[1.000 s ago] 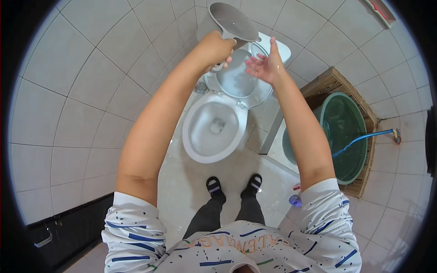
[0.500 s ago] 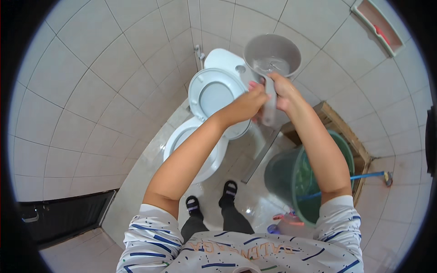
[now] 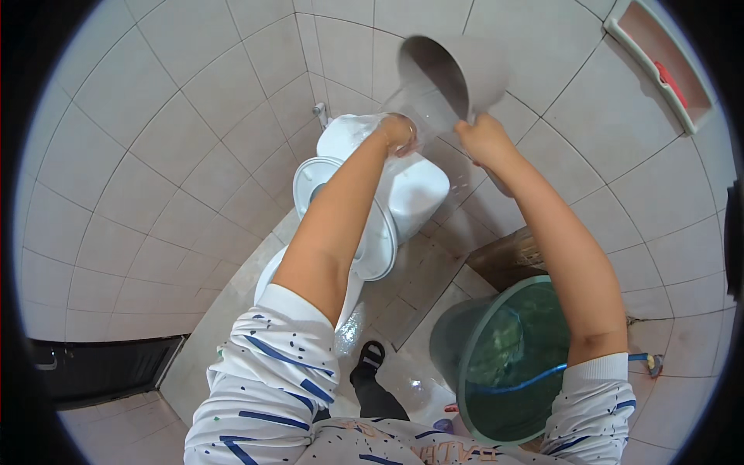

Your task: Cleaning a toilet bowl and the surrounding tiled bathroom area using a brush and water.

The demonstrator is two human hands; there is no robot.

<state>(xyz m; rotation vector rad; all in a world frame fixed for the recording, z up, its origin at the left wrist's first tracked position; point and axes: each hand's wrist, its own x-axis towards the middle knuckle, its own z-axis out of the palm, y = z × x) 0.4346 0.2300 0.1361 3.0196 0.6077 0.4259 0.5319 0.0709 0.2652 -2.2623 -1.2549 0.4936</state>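
Note:
My right hand [image 3: 484,141] is wrapped round the handle of a grey water dipper [image 3: 487,66]. The dipper is tipped to the left, and clear water [image 3: 422,105] spills from its mouth. Under that water is my left hand [image 3: 399,133], over the white toilet tank [image 3: 418,194]; its fingers are blurred and partly hidden by the splash. Drops fall along the tank's right side. In front of the tank the white toilet lid [image 3: 380,248] stands raised, partly covered by my left forearm.
At the lower right stands a large green bucket [image 3: 446,333] of water with a blue hose [image 3: 535,380] in it. A wooden piece [image 3: 504,260] lies behind it. A wall tray [image 3: 632,43] holds a red item [image 3: 670,84]. The tiled floor [image 3: 418,380] looks wet.
The dipper has gone from level to tipped left, and water now pours out. My left hand has left the handle and moved left over the tank. The view has shifted.

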